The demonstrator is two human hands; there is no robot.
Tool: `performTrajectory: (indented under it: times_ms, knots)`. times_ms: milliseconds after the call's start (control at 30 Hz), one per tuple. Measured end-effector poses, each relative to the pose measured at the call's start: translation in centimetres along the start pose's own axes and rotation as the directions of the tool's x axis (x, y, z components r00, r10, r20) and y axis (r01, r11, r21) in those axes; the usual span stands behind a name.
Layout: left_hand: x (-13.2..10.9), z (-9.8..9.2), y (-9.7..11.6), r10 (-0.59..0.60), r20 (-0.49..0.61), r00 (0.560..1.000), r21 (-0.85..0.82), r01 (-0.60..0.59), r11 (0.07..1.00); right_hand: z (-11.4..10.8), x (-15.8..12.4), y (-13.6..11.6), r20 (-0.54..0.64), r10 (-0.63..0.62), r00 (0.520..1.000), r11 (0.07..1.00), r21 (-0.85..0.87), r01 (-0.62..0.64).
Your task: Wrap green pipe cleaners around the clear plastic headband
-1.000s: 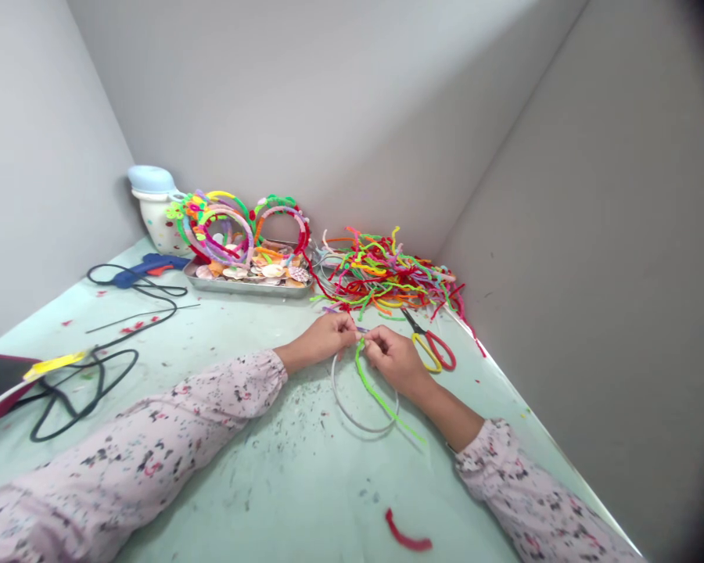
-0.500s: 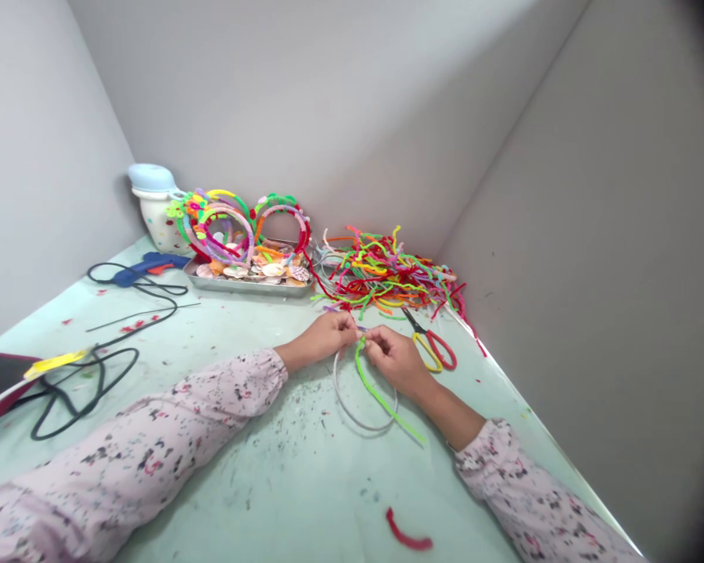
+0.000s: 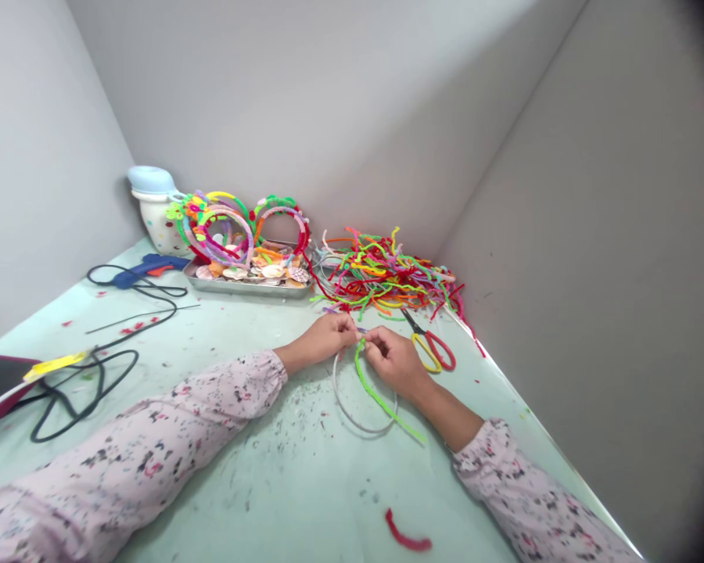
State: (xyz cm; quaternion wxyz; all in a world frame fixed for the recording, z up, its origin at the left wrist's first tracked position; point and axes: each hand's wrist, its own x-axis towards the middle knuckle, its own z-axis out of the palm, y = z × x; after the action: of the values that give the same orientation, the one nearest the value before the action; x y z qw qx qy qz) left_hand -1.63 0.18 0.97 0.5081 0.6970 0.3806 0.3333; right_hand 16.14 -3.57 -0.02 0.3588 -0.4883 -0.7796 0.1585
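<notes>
A thin grey headband (image 3: 357,428) curves down in a loop below my hands, its upper part between them. My left hand (image 3: 332,334) is closed in a pinch on the headband. From the other side my right hand (image 3: 394,356) pinches a bright green pipe cleaner (image 3: 381,400) against the band, and its long free end hangs down to the right across the loop. A bit of purple shows on the band between the fingertips. Fingers hide the exact spot where green meets band.
Scissors (image 3: 432,352) lie right of my right hand. Behind are a pipe cleaner pile (image 3: 387,274) and a metal tray (image 3: 246,289) with shells and decorated headbands. A blue glue gun (image 3: 146,268), black cord (image 3: 102,391) and white jar (image 3: 158,219) stand left. A red piece (image 3: 407,533) lies in front.
Almost nothing differs. My right fingers have shifted very slightly at the band, and the green pipe cleaner's free end has barely moved.
</notes>
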Motion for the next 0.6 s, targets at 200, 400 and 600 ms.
performTrajectory:
  times_ms: [200,400,600]
  knots:
    - [0.11,0.00,-0.49,0.010,-0.009,1.000,-0.002,-0.010,1.000,0.02,-0.02,0.01,0.023,0.003,1.000,0.999,0.034,-0.004]
    - [0.01,-0.02,-0.36,0.007,-0.008,1.000,0.009,-0.007,1.000,0.25,0.01,0.18,0.007,-0.011,1.000,1.000,-0.009,0.011]
    - [0.04,-0.01,-0.38,0.003,-0.010,1.000,0.011,-0.003,1.000,0.22,0.00,-0.03,-0.009,-0.043,0.999,0.995,-0.093,0.042]
